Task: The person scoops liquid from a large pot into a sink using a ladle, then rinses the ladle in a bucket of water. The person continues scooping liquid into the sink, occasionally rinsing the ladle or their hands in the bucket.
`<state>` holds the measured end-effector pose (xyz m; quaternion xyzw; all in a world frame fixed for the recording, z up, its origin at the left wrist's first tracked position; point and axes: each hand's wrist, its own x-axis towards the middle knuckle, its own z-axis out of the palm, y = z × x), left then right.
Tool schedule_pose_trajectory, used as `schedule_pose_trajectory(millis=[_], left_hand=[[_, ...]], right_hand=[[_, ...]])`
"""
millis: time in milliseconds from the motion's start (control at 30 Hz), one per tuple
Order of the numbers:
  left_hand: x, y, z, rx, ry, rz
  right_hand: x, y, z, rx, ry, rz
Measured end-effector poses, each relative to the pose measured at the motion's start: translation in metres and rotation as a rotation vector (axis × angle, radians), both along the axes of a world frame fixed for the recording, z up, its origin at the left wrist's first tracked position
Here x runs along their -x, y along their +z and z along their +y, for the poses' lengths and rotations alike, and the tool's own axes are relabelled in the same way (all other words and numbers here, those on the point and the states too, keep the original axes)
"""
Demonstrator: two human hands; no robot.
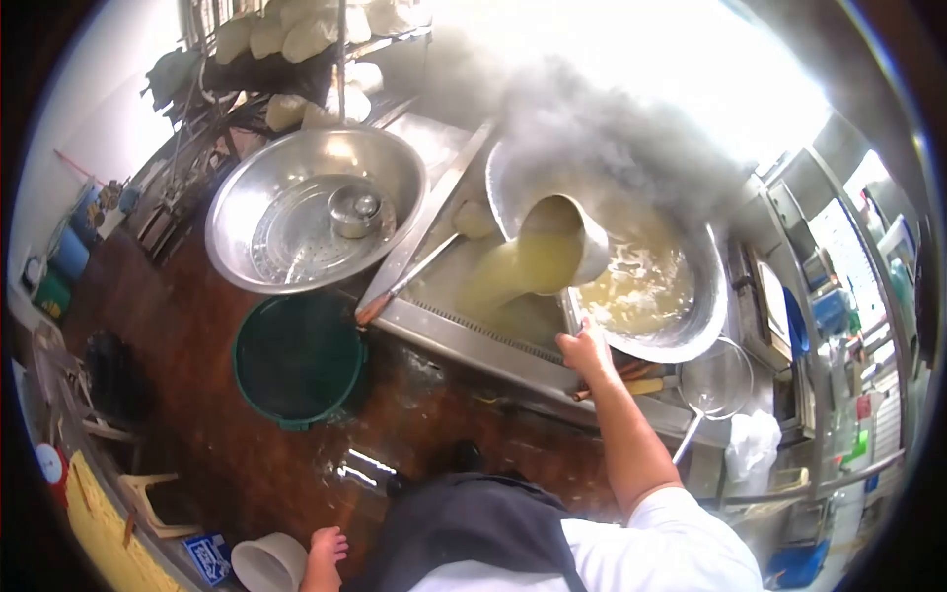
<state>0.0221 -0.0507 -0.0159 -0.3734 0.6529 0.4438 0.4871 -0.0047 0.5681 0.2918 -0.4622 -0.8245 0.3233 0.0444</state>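
My right hand (589, 353) is wrapped round the handle of a metal saucepan (595, 247), tipped on its side. Cloudy yellowish liquid (498, 274) streams from its mouth onto the steel counter. Just behind and to the right of the pan stands a big metal cauldron (712, 296) of pale, foaming liquid, with steam over it. Low in the view hangs my left hand (328, 546), holding nothing, its fingers loosely bent and apart. The nearest thing to it is a white bucket (268, 560) on the floor.
A wide metal basin (229, 232) with a small metal bowl (355, 210) inside stands left of the counter (464, 343). Below it is a green tub (244, 370). A long-handled tool (414, 274) lies across the counter's left side. A round strainer (712, 380) is at the right.
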Motion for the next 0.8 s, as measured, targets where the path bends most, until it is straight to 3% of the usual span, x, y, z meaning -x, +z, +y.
schedule_pose_trajectory(millis=[33,133,233,400,567,600,700,800], left_hand=[[0.002,-0.002,0.001,-0.007,-0.002,0.002],[0.015,-0.011,0.010,0.009,-0.012,-0.004],[0.034,-0.010,0.023,-0.018,-0.039,0.044],[0.061,0.019,0.067,0.020,-0.085,0.140],[0.063,0.057,0.105,0.087,-0.062,0.215],[0.061,0.058,0.108,0.093,-0.077,0.217],[0.051,0.067,0.109,0.120,-0.094,0.200],[0.037,0.068,0.102,0.170,-0.098,0.118]], right_hand=[[0.000,0.001,0.001,-0.004,-0.018,0.006],[-0.004,0.001,0.007,-0.438,0.138,-0.104],[-0.009,0.010,0.017,-0.562,0.182,-0.096],[-0.037,0.014,0.085,-0.401,-0.002,-0.240],[-0.108,-0.016,0.206,-0.378,-0.231,-0.163],[-0.125,-0.012,0.225,-0.540,-0.044,-0.094],[-0.153,-0.002,0.269,-0.473,-0.352,-0.406],[-0.168,-0.013,0.300,-0.447,-0.398,-0.542]])
